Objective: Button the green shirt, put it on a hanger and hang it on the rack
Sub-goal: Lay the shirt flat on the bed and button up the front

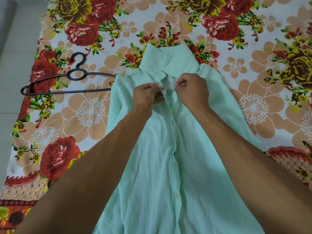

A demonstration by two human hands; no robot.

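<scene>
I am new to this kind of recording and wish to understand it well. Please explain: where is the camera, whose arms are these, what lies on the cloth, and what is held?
There is no machine here. One camera, worn on a person's head, looks forward and down, so the two arms are that person's own. A green shirt lies flat, front up, on a flowered sheet. On the left lies a black hanger, its near end hidden by the shirt's edge. The left hand and the right hand each pinch an edge of the shirt's front opening with their fingers, just below the collar, as if to fasten a button there.
</scene>
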